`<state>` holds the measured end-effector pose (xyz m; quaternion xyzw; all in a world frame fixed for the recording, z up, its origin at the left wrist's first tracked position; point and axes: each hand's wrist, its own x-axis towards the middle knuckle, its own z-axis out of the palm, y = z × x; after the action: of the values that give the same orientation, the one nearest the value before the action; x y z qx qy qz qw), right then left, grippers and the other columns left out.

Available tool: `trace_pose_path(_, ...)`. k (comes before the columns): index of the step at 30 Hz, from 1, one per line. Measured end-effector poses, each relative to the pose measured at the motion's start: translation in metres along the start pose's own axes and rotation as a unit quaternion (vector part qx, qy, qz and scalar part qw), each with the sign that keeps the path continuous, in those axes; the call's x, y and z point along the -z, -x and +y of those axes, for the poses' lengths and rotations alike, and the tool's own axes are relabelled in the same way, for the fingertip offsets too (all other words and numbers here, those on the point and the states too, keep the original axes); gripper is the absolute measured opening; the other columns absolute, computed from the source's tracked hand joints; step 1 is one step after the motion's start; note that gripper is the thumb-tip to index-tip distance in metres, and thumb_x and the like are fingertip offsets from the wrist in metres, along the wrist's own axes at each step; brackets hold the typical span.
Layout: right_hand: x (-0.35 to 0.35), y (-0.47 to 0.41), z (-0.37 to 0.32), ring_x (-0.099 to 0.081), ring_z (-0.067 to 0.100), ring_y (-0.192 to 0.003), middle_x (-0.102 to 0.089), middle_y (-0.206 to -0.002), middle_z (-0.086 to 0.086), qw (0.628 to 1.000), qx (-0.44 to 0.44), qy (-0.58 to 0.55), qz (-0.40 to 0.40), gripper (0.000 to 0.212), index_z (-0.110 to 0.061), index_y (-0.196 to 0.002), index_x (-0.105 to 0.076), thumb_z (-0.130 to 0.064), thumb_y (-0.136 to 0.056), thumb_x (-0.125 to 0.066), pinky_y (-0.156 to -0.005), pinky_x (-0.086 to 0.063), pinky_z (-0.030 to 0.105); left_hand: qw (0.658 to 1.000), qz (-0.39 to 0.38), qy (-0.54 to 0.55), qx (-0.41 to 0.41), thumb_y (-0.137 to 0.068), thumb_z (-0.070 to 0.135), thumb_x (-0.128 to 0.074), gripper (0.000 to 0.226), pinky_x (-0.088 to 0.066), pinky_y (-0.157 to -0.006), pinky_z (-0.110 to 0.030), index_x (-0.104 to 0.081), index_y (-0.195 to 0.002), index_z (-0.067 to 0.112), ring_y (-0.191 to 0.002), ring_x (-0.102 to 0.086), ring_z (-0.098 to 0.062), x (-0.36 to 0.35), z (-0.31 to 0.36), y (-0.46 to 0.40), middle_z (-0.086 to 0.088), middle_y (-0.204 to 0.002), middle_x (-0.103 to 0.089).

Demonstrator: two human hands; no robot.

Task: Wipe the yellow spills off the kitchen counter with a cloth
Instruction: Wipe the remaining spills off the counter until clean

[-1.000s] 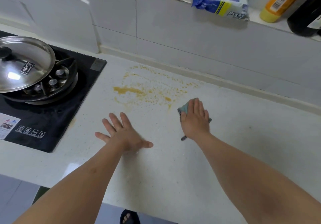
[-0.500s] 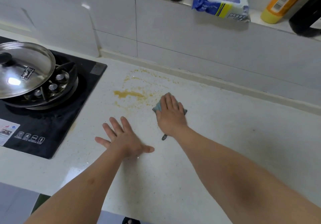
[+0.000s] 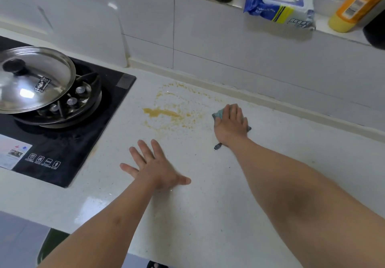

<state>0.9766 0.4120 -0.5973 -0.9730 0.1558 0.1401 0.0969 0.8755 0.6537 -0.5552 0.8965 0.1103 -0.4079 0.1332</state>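
The kitchen counter [image 3: 208, 205] is pale, and its near and right-hand parts show no yellow marks that I can make out. I judge the task to be partly done at most.

The yellow spills [image 3: 166, 113] lie toward the back of the counter, between the black hob [image 3: 68, 142] on the left and my right hand [image 3: 231, 126]. The thickest streak sits at the left of the patch. Finer specks arc around it toward the back wall and toward my right hand. All of this is left to wipe.

Open room: the counter in front of the spills and to their right gives free room for strokes. Limits: the raised strip at the foot of the tiled wall [image 3: 250, 43] closes the back. The hob edge closes the left, with a pan under a steel lid [image 3: 35, 78] on it. The counter's front edge runs below my forearms.

My right hand lies flat, fingers straight and close together, pressing the cloth [image 3: 218, 115] onto the counter just to the right of the spills. Only a teal corner shows by the fingers, plus a dark bit near the wrist.

My left hand [image 3: 156, 167] rests palm-down on the counter, fingers spread, holding nothing, in front of the spills and apart from them.
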Motion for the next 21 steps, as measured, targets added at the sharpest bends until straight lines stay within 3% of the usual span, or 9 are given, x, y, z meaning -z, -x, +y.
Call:
trace_pose_path(5,-0.016,0.035,-0.052,0.021,0.022,-0.156,0.021,-0.17,0.003,0.987,0.156,0.03,-0.024,0.069,-0.016,-0.163,0.009,-0.049,-0.107,-0.013,-0.127,0.005,0.049,1.0,0.005,-0.004,0.01,-0.048,0.09,-0.075,0.171,0.018,-0.108,-0.079,0.045,-0.146,0.018,-0.138,0.049,-0.044,0.0,0.003,0.002,-0.016,-0.149,0.055)
trace_pose_path(8,-0.025,0.08,-0.027,0.021,0.019,-0.156,0.023,-0.17,0.0,0.97,0.232,0.059,-0.036,0.069,-0.017,-0.164,0.01,-0.05,-0.107,-0.012,-0.127,0.005,0.046,1.0,0.003,-0.008,0.013,-0.048,0.09,-0.075,0.171,0.017,-0.109,-0.079,0.045,-0.147,0.018,-0.139,0.048,-0.044,0.001,0.004,0.006,-0.016,-0.15,0.055)
trace_pose_path(10,-0.025,0.096,0.009,0.018,0.018,-0.157,0.021,-0.17,-0.001,0.968,0.236,0.081,-0.034,0.069,-0.018,-0.164,0.008,-0.051,-0.107,-0.012,-0.128,0.002,0.045,1.0,0.003,-0.006,0.008,-0.05,0.089,-0.075,0.169,0.016,-0.109,-0.079,0.044,-0.147,0.018,-0.139,0.048,-0.044,0.001,0.005,0.009,-0.016,-0.15,0.054)
trace_pose_path(16,-0.005,0.069,0.092,0.012,0.024,-0.158,0.014,-0.172,0.005,0.999,0.038,0.033,-0.01,0.067,-0.016,-0.163,0.006,-0.048,-0.107,-0.011,-0.127,-0.002,0.049,1.0,0.001,-0.013,0.006,-0.051,0.09,-0.074,0.168,0.015,-0.11,-0.08,0.045,-0.147,0.018,-0.14,0.046,-0.045,0.004,0.001,0.007,-0.017,-0.15,0.054)
trace_pose_path(19,-0.004,0.049,0.075,0.016,0.025,-0.157,0.017,-0.171,0.006,0.997,-0.071,0.002,0.008,0.07,-0.014,-0.163,0.005,-0.049,-0.105,-0.011,-0.126,0.001,0.052,1.0,0.002,-0.012,0.003,-0.049,0.092,-0.073,0.17,0.015,-0.109,-0.08,0.044,-0.147,0.018,-0.14,0.047,-0.045,0.0,0.003,0.005,-0.017,-0.15,0.054)
trace_pose_path(21,-0.003,0.038,0.048,0.018,0.026,-0.157,0.019,-0.17,0.008,0.998,-0.066,-0.01,-0.005,0.072,-0.014,-0.163,0.006,-0.052,-0.105,-0.011,-0.126,0.005,0.052,1.0,0.004,-0.009,0.004,-0.048,0.092,-0.072,0.17,0.015,-0.109,-0.08,0.045,-0.147,0.018,-0.139,0.047,-0.045,-0.001,0.002,0.003,-0.017,-0.15,0.054)
